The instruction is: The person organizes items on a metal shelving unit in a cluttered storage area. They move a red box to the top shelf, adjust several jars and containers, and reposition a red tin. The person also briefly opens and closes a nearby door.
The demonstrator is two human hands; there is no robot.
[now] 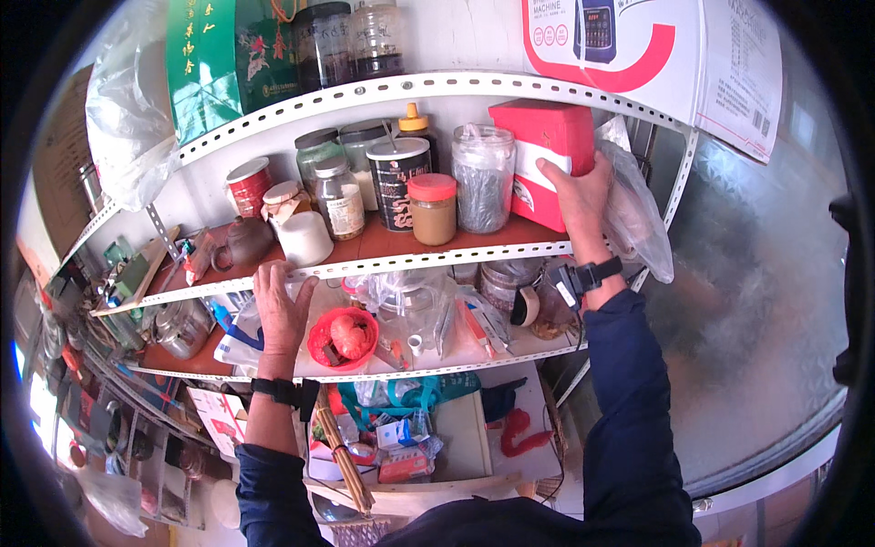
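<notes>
My right hand [581, 188] grips the right side of a red box with a white band [540, 137]. Its thumb lies on the front, and the other fingers are partly hidden along the side. The box stands upright at the right end of the middle shelf [376, 249], beside a glass jar with a plastic bag inside [485, 181]. At the shelf's perforated front rail, my left hand [281, 301] rests its fingertips, thumb apart, holding nothing. Just behind those fingers are a white jar [305, 238] and a brown clay teapot [246, 243].
A jar with a red lid [432, 208] and a black can [400, 184] stand mid-shelf. A clear plastic bag [632, 212] hangs by my right wrist. Below, a red bowl [321, 355] sits near the edge. A large carton [615, 41] overhangs above; frosted glass [745, 308] is at right.
</notes>
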